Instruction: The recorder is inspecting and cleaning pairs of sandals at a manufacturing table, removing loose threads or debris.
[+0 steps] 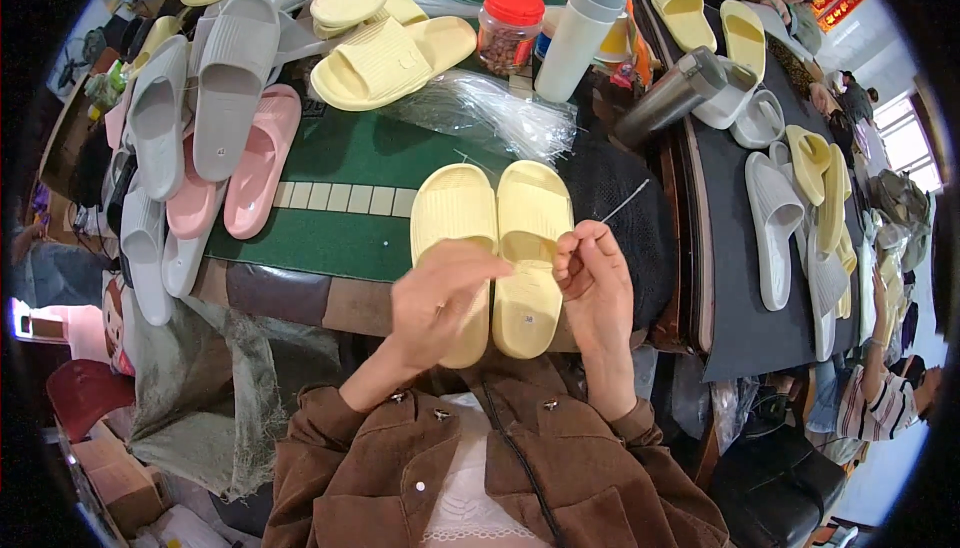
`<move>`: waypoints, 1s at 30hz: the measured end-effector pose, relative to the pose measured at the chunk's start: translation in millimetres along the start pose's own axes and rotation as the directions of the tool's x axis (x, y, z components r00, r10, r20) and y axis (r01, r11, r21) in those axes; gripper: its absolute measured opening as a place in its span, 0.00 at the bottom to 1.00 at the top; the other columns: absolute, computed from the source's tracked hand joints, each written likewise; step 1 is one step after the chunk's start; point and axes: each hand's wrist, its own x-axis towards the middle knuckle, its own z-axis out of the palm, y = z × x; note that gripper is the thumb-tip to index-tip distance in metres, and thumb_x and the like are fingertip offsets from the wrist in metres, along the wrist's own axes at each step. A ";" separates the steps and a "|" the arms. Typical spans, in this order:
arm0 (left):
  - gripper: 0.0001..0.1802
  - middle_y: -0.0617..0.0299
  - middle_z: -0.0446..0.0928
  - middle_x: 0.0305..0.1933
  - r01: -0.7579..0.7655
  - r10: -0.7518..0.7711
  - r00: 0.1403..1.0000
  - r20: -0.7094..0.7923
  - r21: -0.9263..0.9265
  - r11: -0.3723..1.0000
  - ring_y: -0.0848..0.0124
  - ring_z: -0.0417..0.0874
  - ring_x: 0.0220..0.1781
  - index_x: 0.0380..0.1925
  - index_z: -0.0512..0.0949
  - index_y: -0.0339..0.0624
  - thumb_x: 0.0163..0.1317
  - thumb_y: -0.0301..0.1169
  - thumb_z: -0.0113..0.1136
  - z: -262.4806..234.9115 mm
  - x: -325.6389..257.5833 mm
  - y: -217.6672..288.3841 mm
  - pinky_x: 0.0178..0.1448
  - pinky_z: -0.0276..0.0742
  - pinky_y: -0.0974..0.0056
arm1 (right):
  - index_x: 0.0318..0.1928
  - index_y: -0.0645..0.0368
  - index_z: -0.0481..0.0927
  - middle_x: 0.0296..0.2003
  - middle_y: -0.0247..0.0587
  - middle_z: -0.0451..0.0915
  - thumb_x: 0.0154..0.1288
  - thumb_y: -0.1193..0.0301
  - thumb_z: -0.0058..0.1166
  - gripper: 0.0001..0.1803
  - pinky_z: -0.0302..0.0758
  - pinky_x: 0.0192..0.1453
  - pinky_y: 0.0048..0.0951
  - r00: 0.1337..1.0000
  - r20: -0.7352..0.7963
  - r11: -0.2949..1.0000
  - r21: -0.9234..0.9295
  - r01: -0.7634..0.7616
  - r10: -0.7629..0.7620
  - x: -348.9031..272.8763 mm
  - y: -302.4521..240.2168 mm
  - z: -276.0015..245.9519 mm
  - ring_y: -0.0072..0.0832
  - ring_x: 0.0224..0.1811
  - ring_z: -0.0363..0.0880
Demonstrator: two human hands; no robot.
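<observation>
A green-topped table (340, 163) fills the middle of the frame, crowded with foam slippers, in a busy workroom where another table (735, 278) runs up the right side.

At the centre, both hands meet over a pair of pale yellow slippers (495, 248) lying side by side, toes toward the top of the frame and heels toward the person. The right hand (598, 283) is pinched shut on a thin plastic tie (625, 201), which runs up and to the right from the fingertips. The left hand (440, 293) rests curled on the left slipper, fingers reaching across toward the right hand; whether it grips anything I cannot tell. The pair's long axis runs top to bottom, straight away from the body, and the pinch sits just over the right slipper's strap, so both hands are equally close.

Beyond, a clear plastic bag (490, 108) lies above the pair, then a red-lidded jar (510, 28) and a white bottle (580, 33). Grey and pink slippers (215, 118) pile at the upper left.
</observation>
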 end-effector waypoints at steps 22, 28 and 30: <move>0.09 0.57 0.77 0.31 0.328 -0.348 0.919 -0.188 -0.130 0.936 0.71 0.79 0.32 0.44 0.71 0.34 0.64 0.17 0.50 -37.7 9.4 -5.1 0.39 0.75 0.68 | 0.45 0.63 0.75 0.30 0.35 0.78 0.65 0.84 0.49 0.09 0.73 0.31 0.18 0.976 0.194 0.885 -0.465 0.002 0.099 -10.0 -31.1 3.7 0.19 0.28 0.79; 0.08 0.54 0.77 0.35 0.378 -0.403 0.892 0.204 0.150 0.913 0.63 0.81 0.34 0.36 0.77 0.35 0.59 0.17 0.52 -28.4 6.9 16.4 0.37 0.75 0.64 | 0.40 0.65 0.79 0.31 0.36 0.79 0.65 0.84 0.48 0.08 0.75 0.37 0.19 0.953 0.222 0.695 -0.719 0.016 0.207 -10.2 -41.5 4.0 0.19 0.32 0.80; 0.10 0.53 0.76 0.37 0.347 -0.400 0.868 0.295 0.219 0.912 0.57 0.80 0.36 0.40 0.77 0.36 0.59 0.18 0.52 -30.1 0.9 17.8 0.39 0.76 0.61 | 0.39 0.66 0.81 0.31 0.36 0.79 0.64 0.85 0.48 0.08 0.77 0.38 0.20 0.942 0.288 0.513 -0.843 0.164 0.172 -8.7 -47.3 2.1 0.21 0.32 0.80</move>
